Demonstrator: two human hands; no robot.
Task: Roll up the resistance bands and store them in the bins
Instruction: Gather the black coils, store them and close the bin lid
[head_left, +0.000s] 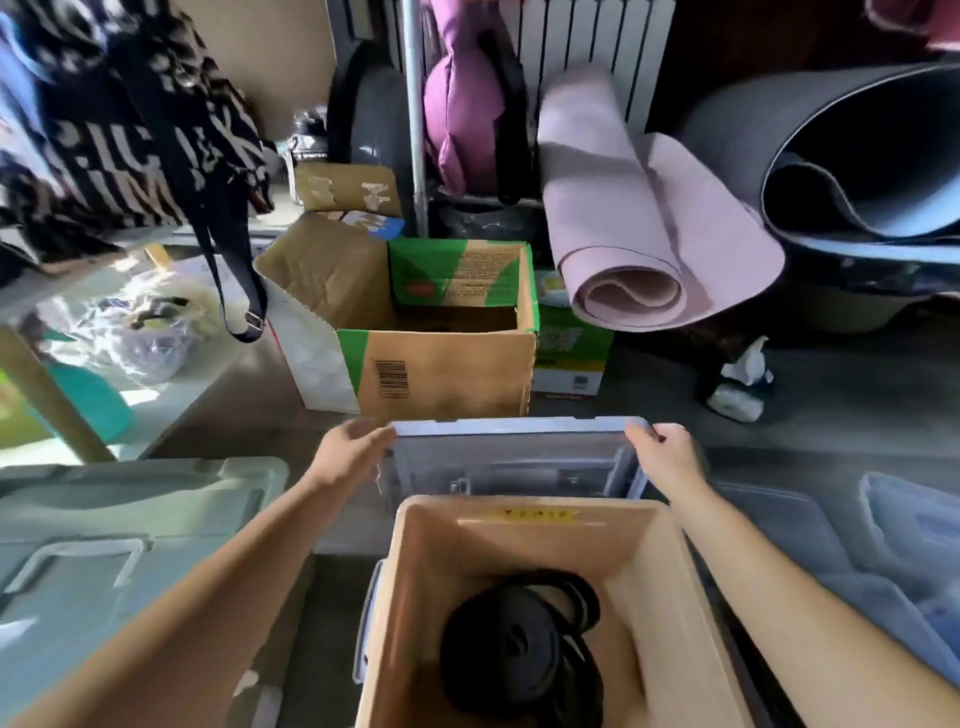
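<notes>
A tan open bin stands right in front of me. Rolled black resistance bands lie at its bottom. Just beyond it a grey-blue bin lid is held tilted up on edge. My left hand grips the lid's left top corner. My right hand grips its right top corner. Both forearms reach forward along the sides of the bin.
An open cardboard box with green print stands behind the lid. A pale green lidded bin sits at the left, clear plastic bins at the right. Rolled pink mat and dark mat lie behind; clothes hang at left.
</notes>
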